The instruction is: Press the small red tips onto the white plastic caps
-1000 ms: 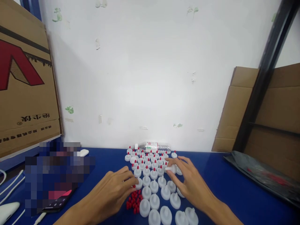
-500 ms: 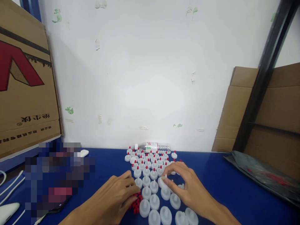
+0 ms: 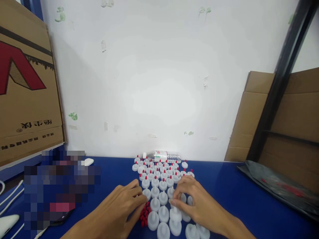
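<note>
Rows of white nozzle caps (image 3: 163, 198) stand on the blue table (image 3: 231, 196); the far rows (image 3: 159, 169) wear red tips, the near ones are bare. My left hand (image 3: 123, 207) rests curled over a heap of small red tips (image 3: 144, 212), fingertips pinched at its edge. My right hand (image 3: 196, 202) is closed round a white cap (image 3: 175, 212) in the near rows, thumb and forefinger pinching its top.
A clear water bottle (image 3: 163, 156) lies against the white wall behind the caps. A big cardboard box (image 3: 25, 99) stands at left, flat cardboard (image 3: 251, 116) and a black post (image 3: 279, 83) at right, a dark plastic bag (image 3: 276, 186) beside them. White cables (image 3: 10, 199) lie at far left.
My right hand has drawn back from the far right caps to the near rows and closed on a bare cap. My left hand has slid slightly down over the red tips.
</note>
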Demonstrator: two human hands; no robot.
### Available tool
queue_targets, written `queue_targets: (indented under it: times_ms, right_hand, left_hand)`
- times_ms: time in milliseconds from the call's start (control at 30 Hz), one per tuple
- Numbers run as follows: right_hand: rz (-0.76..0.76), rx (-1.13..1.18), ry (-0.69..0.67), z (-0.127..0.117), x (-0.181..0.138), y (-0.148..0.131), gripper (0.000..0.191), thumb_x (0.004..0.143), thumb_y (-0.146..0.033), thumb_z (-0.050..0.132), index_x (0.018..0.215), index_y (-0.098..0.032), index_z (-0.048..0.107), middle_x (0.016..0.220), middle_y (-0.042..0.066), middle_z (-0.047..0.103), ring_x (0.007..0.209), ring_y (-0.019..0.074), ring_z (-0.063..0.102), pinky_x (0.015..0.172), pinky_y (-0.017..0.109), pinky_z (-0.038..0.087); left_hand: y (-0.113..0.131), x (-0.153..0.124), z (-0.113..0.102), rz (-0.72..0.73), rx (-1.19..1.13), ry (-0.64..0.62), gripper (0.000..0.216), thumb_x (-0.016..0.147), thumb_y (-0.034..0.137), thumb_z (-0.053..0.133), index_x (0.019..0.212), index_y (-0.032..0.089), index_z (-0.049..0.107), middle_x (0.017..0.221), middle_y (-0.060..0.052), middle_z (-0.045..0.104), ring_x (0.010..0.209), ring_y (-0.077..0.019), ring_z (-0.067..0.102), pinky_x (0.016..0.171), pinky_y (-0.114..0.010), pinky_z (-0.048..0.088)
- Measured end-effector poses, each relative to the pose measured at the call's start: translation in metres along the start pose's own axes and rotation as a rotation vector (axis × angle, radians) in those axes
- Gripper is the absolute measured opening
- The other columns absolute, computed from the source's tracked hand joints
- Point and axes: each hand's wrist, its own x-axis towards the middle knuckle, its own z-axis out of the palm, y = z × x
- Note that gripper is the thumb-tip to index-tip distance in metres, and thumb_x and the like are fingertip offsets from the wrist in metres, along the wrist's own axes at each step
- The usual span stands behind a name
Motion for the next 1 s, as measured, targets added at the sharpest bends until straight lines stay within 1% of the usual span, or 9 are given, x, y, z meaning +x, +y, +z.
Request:
queue_targets:
  times_ms: [100,267,300,433,600,767,900,1000]
  right_hand:
    - [0.016,0.017,0.006,0.0,0.0,0.001,0.016,0.096,-0.037,0.066,0.087,-0.025,0.072,0.094,0.001,0.068,0.099,0.0218,0.061,0.094,0.037,0.045]
    - [-0.019,0.051,-0.066,-0.003,-0.001,-0.002,0.019,0.094,-0.037,0.068,0.081,-0.024,0.072,0.091,0.0,0.069,0.097,0.0206,0.062,0.092,0.035,0.045]
    - [-0.027,0.059,-0.06,-0.004,-0.002,-0.003,0.019,0.094,-0.037,0.068,0.081,-0.024,0.071,0.091,0.0,0.069,0.096,0.0201,0.062,0.091,0.034,0.045]
    - [-0.019,0.045,0.041,-0.006,-0.002,-0.002,0.02,0.096,-0.04,0.066,0.084,-0.025,0.07,0.094,0.0,0.068,0.097,0.0204,0.061,0.092,0.036,0.044]
    - [0.023,-0.015,0.011,-0.001,0.0,0.003,0.021,0.096,-0.039,0.066,0.083,-0.024,0.071,0.091,0.001,0.069,0.097,0.0229,0.06,0.093,0.039,0.044]
    - [0.015,-0.076,0.081,0.0,0.002,0.006,0.02,0.097,-0.038,0.065,0.085,-0.023,0.071,0.091,0.002,0.069,0.098,0.0241,0.06,0.096,0.041,0.043]
    - [-0.031,-0.061,0.029,0.0,0.0,-0.001,0.018,0.094,-0.038,0.07,0.084,-0.024,0.072,0.093,0.002,0.069,0.099,0.0235,0.061,0.094,0.039,0.045]
    - [-0.08,-0.074,-0.012,0.0,-0.002,-0.005,0.018,0.093,-0.04,0.072,0.085,-0.024,0.072,0.091,0.001,0.071,0.099,0.0227,0.062,0.099,0.039,0.043]
  left_hand:
    - [0.0,0.0,0.0,-0.003,0.005,-0.011,0.02,0.102,0.012,0.043,0.095,0.022,0.059,0.093,-0.002,0.063,0.093,-0.0225,0.054,0.067,-0.033,0.034]
    - [0.0,0.001,-0.001,-0.01,0.011,-0.033,0.019,0.102,0.012,0.043,0.093,0.021,0.058,0.093,-0.002,0.062,0.093,-0.022,0.054,0.067,-0.033,0.034]
    - [0.0,0.001,-0.001,-0.007,0.012,-0.032,0.019,0.102,0.012,0.044,0.093,0.021,0.058,0.093,-0.002,0.062,0.093,-0.022,0.054,0.067,-0.033,0.033]
    - [0.0,0.001,-0.001,-0.001,0.015,-0.013,0.019,0.102,0.012,0.043,0.093,0.022,0.057,0.092,-0.002,0.062,0.092,-0.0216,0.054,0.067,-0.033,0.033]
    - [0.0,0.001,0.001,-0.002,0.013,-0.012,0.019,0.102,0.011,0.044,0.093,0.021,0.057,0.092,-0.002,0.062,0.092,-0.022,0.053,0.066,-0.033,0.032]
    - [-0.001,0.001,0.001,-0.008,0.014,-0.026,0.019,0.103,0.012,0.044,0.091,0.021,0.056,0.092,-0.002,0.062,0.092,-0.022,0.054,0.067,-0.033,0.032]
    - [-0.001,0.002,0.001,0.0,0.011,-0.022,0.019,0.103,0.012,0.044,0.091,0.021,0.056,0.092,-0.002,0.062,0.092,-0.0221,0.054,0.067,-0.033,0.033]
    - [-0.001,0.002,0.001,0.005,0.003,-0.008,0.019,0.102,0.012,0.044,0.091,0.021,0.056,0.092,-0.002,0.062,0.091,-0.0223,0.054,0.065,-0.033,0.032]
